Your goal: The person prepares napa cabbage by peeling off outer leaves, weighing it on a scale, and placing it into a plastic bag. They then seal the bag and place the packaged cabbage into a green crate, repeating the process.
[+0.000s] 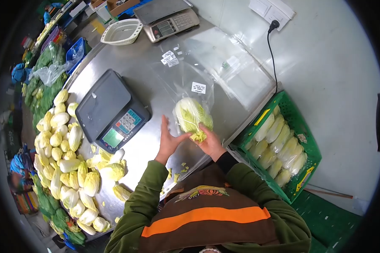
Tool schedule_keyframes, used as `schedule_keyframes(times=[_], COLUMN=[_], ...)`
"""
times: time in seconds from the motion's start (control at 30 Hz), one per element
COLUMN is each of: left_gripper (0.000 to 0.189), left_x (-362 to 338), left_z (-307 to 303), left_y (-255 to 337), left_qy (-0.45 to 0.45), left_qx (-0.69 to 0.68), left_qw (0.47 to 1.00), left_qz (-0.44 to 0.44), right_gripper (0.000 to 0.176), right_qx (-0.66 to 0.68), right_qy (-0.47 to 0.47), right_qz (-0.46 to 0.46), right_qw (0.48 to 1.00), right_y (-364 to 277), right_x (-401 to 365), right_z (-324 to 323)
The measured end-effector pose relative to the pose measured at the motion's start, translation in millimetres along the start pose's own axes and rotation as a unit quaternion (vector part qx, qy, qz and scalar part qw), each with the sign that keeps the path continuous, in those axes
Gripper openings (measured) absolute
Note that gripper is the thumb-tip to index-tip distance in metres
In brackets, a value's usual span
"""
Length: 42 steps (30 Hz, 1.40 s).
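Observation:
A napa cabbage (189, 113) lies in a clear plastic bag (183, 90) on the steel table, its leafy yellow tip towards me. The bag carries a white printed label (198, 87) beyond the cabbage. My right hand (211, 144) grips the leafy end, thumb on top and the other fingers hidden beneath. To the left, my left hand (169, 141) is open, its fingers stretched up beside the cabbage and its thumb pointing across to the leafy tip.
A dark scale (103, 101) stands to the left, beside many loose cabbages (65, 143). At right, a green crate (314, 162) holds bagged cabbages. Flat plastic bags (240, 67), loose labels (169, 58), a white basket (121, 33) and a second scale (166, 27) lie at the back.

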<state>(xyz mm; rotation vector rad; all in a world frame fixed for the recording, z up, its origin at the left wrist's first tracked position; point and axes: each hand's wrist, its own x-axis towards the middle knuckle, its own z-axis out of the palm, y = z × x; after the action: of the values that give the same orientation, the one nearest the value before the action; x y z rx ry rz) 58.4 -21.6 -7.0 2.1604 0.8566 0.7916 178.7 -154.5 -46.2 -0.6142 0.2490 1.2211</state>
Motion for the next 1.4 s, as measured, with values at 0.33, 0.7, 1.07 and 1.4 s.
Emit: schedule_keyframes(times=[0.33, 0.7, 1.07, 1.4], left_gripper=[0.021, 0.066, 0.017, 0.091], left_x=[-98.4, -102.1, -79.8, -145.2], left_z=[-2.1, -89.7, -60.1, -82.7], left_y=[-50.7, 5.6, 13.1, 2.9], left_qy=[-0.163, 0.086, -0.162, -0.043], left_qx=[-0.19, 0.065, -0.039, 0.175], left_qw=[0.947, 0.993, 0.949, 0.958], left_qz=[-0.2, -0.056, 0.267, -0.222], right_gripper=[0.037, 0.058, 0.043, 0.061], right_qx=[0.022, -0.156, 0.088, -0.108], right_qy=[0.052, 0.089, -0.024, 0.192], right_qz=[0.003, -0.07, -0.05, -0.087], right_qw=[0.998, 0.981, 0.995, 0.971], right_y=[63.5, 136.5, 166.8, 132.4], right_x=[14.5, 16.3, -8.4, -43.0], right_z=[28.6, 27.9, -56.6, 49.1])
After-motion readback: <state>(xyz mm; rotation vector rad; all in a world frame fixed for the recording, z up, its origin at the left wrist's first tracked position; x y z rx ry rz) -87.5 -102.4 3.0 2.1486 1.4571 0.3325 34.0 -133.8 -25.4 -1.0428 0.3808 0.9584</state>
